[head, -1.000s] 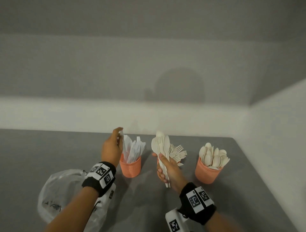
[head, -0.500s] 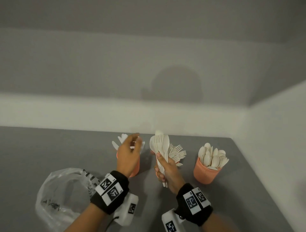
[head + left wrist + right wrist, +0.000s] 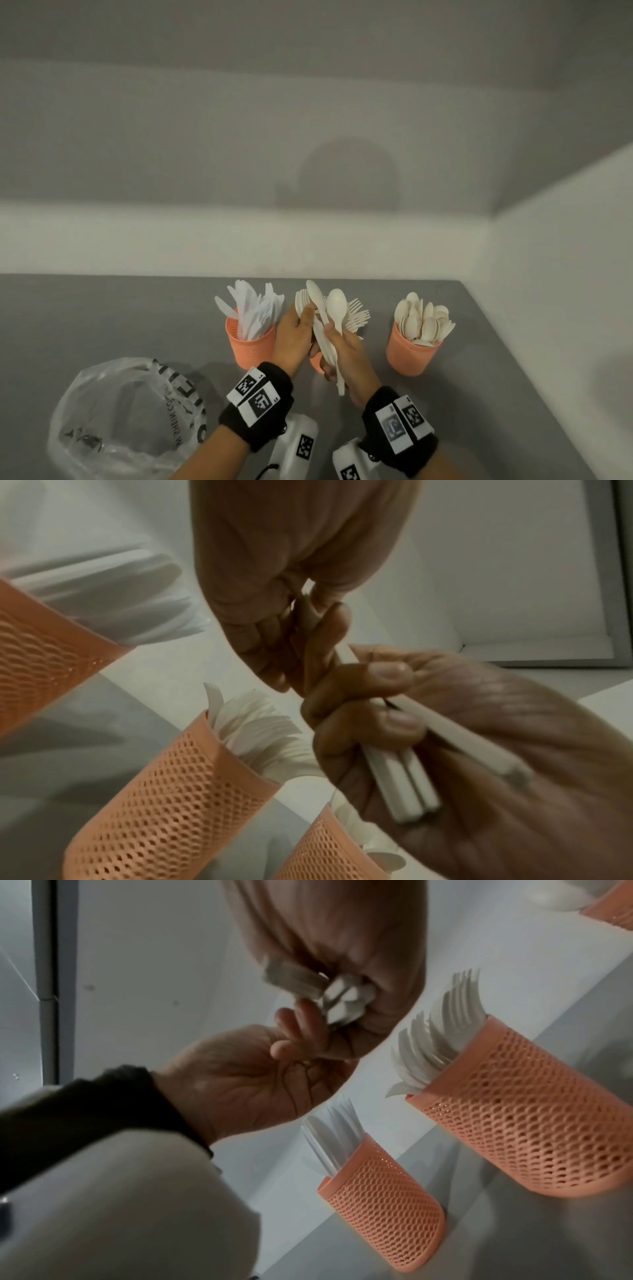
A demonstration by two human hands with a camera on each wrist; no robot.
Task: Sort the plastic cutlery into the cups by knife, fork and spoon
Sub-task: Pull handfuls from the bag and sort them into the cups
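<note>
- Head view:
  - Bundle of white plastic cutlery (image 3: 325,329) stands nearly upright in the right hand (image 3: 346,356), spoon bowls and fork tines up, handle ends down toward the wrist. That hand's fingers are curled round the handles.
  - The left hand (image 3: 294,337) is pressed against the bundle's left side, fingertips up at a fork head; it is the hand nearer the piece to be drawn out. The two hands are together, over the middle cup.
  - Three orange perforated plastic cups sit in a row on the grey tabletop (image 3: 102,318): the knife cup (image 3: 251,346) just left of the hands, the fork cup (image 3: 317,363) mostly hidden directly beneath them, the spoon cup (image 3: 411,356) apart to the right.
  - A crumpled clear plastic bag (image 3: 120,421) lies near the front left.
- Left wrist view:
  - The left hand's thumb and fingers pinch one handle near the top of the bundle, while the right hand clamps the white handles below.
  - The bundle's long axis runs from the pinch down across the right palm.
- Right wrist view:
  - The square handle ends poke out of the right fist; the left hand's fingertips touch them from below.
  - Judging by this, the next piece lifts out along the bundle's axis, and the cup below suits a fork.
</note>
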